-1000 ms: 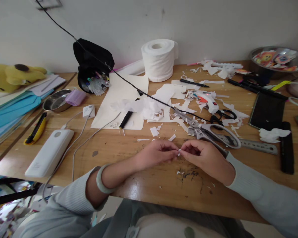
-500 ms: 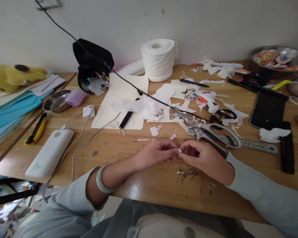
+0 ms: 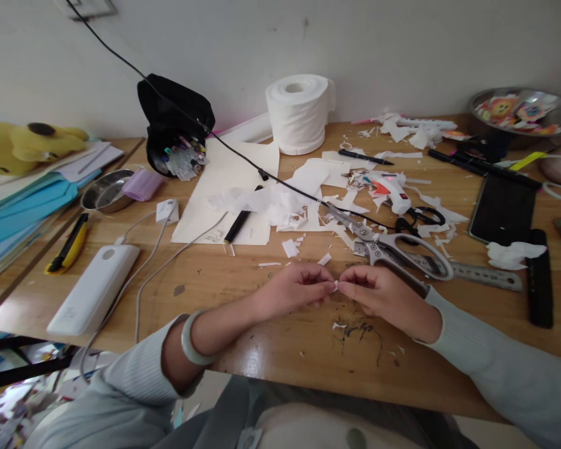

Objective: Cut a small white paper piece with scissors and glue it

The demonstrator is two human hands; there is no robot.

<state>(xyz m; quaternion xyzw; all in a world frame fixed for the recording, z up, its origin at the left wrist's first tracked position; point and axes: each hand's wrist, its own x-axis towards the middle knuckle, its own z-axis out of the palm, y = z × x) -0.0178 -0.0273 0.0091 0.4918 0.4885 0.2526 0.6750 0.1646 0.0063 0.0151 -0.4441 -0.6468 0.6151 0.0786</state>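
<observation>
A tiny white paper piece (image 3: 335,285) is pinched between the fingertips of both hands, just above the wooden table. My left hand (image 3: 297,287), with a pale bangle on its wrist, is closed on the piece from the left. From the other side my right hand (image 3: 383,296) grips it between thumb and forefinger. The fingers cover most of the piece. Beyond the hands lie small white paper scraps (image 3: 290,248). Large grey-handled scissors (image 3: 388,249) rest just behind my right hand, lying over a metal ruler (image 3: 486,275).
A glue gun (image 3: 393,192), a toilet paper roll (image 3: 297,115) and paper cuttings are at the back. A power bank (image 3: 93,288) with cables lies left, near a yellow cutter (image 3: 68,243). At right are a phone (image 3: 505,209) and a metal bowl (image 3: 477,125). A black cable (image 3: 234,149) hangs across.
Both thumbs have shifted slightly on the paper piece, and less of its flat face shows now. My right hand has moved a touch left. The things on the table stay put.
</observation>
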